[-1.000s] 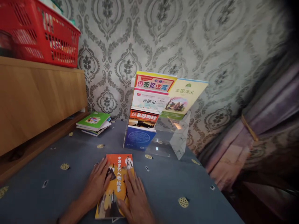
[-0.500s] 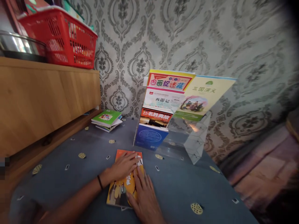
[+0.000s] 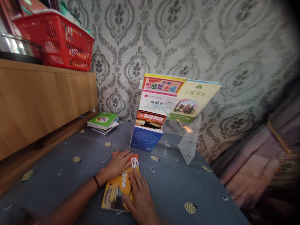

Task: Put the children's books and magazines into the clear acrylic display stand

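An orange and yellow storybook (image 3: 117,184) with figures on its cover lies on the blue patterned cloth (image 3: 173,187). Across its upper left part rests my left hand (image 3: 116,167), palm down, fingers stretched out; a black band circles the wrist. My right hand (image 3: 140,195) lies flat over the book's right side, fingers spread. Both hands touch the cover, and neither grips it. Behind the book stands a clear display rack (image 3: 189,142). It holds a blue book (image 3: 145,139) at the bottom, several more covers above, and a pale green book (image 3: 195,98) at the upper right.
A small stack of books (image 3: 103,121) with a green one on top lies back left. Beside it runs a wooden cabinet (image 3: 47,100) bearing a red basket (image 3: 70,47) and a metal pot (image 3: 18,47). Patterned wallpaper closes the back; a curtain (image 3: 253,175) hangs at right.
The whole view has shifted slightly, so things appear a bit further left. My left hand has slid back a little towards the book's upper left edge, showing more of the title.
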A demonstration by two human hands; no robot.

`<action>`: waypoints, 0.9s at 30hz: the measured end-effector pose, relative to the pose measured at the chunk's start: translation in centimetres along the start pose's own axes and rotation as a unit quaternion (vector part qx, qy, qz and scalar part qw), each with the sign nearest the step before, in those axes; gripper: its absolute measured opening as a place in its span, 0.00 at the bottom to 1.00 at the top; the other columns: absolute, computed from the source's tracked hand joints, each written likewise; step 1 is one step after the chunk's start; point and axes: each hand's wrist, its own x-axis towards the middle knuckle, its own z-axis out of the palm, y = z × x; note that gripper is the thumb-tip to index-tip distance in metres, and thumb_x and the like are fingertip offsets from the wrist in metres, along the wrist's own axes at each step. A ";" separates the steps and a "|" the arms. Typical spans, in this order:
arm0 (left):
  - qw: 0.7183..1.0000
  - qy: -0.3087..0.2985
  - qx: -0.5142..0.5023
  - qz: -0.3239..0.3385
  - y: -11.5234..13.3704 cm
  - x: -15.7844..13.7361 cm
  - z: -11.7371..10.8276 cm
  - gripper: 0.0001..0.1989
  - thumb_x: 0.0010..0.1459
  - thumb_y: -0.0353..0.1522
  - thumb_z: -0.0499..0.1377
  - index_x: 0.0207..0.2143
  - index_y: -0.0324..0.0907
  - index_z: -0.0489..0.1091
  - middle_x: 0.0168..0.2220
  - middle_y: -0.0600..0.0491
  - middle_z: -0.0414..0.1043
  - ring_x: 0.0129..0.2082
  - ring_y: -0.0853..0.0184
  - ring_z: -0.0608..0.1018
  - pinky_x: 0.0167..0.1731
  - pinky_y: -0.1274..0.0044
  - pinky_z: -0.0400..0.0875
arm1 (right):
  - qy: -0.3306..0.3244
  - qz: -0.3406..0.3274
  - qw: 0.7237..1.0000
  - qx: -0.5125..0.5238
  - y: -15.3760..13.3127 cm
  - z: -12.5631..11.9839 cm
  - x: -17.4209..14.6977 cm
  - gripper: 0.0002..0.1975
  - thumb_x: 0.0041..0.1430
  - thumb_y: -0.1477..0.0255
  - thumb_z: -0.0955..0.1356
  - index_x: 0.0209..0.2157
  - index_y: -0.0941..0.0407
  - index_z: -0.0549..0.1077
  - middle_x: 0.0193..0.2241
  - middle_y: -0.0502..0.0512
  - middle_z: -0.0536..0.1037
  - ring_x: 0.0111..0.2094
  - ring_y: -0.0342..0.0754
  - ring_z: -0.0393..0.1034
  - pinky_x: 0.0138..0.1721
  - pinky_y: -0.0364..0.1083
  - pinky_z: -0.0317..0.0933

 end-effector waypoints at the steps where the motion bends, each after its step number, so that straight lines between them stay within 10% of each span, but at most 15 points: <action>1: 1.000 0.016 0.004 -0.016 -0.6 -0.5 0.2 0.24 0.71 0.37 0.48 0.67 0.44 0.61 0.68 0.43 0.62 0.69 0.56 0.63 0.68 0.55 0.53 | 0.001 -0.006 1.000 0.008 0.2 0.0 0.0 0.36 0.67 0.53 0.63 0.69 0.58 0.60 0.72 0.63 0.49 0.72 0.66 0.45 0.69 0.68 0.49; 7: 0.984 0.106 0.010 -0.140 -4.1 -3.3 2.6 0.27 0.69 0.38 0.48 0.66 0.38 0.62 0.69 0.38 0.60 0.69 0.52 0.62 0.65 0.56 0.59 | -0.006 0.000 0.999 0.046 0.7 -1.3 1.8 0.34 0.68 0.59 0.64 0.70 0.59 0.58 0.72 0.63 0.48 0.72 0.64 0.43 0.69 0.65 0.47; 17: 0.977 0.152 0.033 -0.144 -5.1 -3.6 4.3 0.25 0.68 0.38 0.48 0.63 0.40 0.67 0.63 0.40 0.69 0.66 0.52 0.68 0.64 0.56 0.62 | 0.017 0.078 0.996 0.047 0.1 -4.1 10.0 0.30 0.68 0.65 0.62 0.67 0.64 0.62 0.70 0.69 0.56 0.71 0.58 0.50 0.70 0.60 0.46; 27: 0.978 0.151 0.023 -0.141 -4.8 -3.8 3.6 0.27 0.67 0.40 0.47 0.62 0.40 0.69 0.62 0.42 0.71 0.65 0.51 0.69 0.64 0.55 0.62 | 0.039 0.094 0.993 0.061 0.3 -1.5 3.9 0.34 0.68 0.68 0.62 0.72 0.61 0.52 0.72 0.65 0.45 0.73 0.60 0.43 0.70 0.60 0.47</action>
